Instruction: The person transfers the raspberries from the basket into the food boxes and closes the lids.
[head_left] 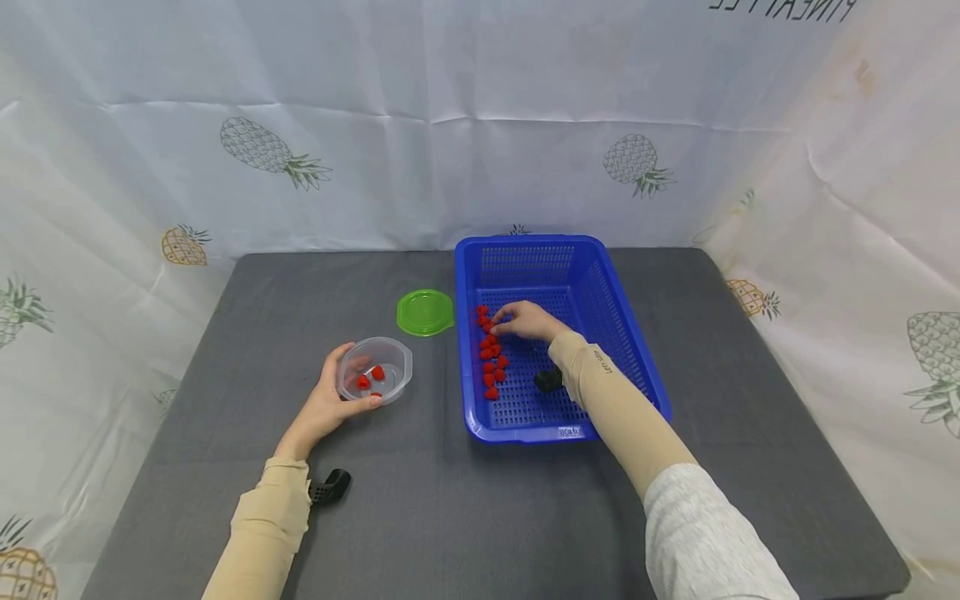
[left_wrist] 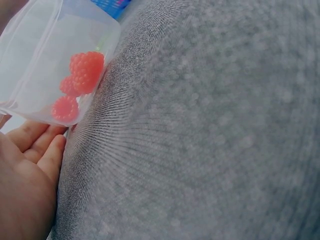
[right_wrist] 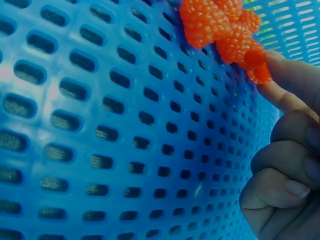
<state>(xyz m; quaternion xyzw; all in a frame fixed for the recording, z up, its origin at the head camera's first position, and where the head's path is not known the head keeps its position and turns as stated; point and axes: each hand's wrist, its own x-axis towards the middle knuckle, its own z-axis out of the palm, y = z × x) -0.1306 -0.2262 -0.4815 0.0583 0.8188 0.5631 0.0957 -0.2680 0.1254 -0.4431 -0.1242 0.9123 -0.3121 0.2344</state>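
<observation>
Left hand (head_left: 322, 408): curled round a clear tub (head_left: 399, 367), 3 raspberries (left_wrist: 87, 72) in there
Right hand (head_left: 525, 321): pinching another raspberry (right_wrist: 260, 74), blue basket (head_left: 517, 435)

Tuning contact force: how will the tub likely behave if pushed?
The tub is probably light: it looks thin and clear, with only three berries showing inside. Thinness suggests it may flex if pressed hard. The berries lie loose, so a jolt could roll them.
</observation>
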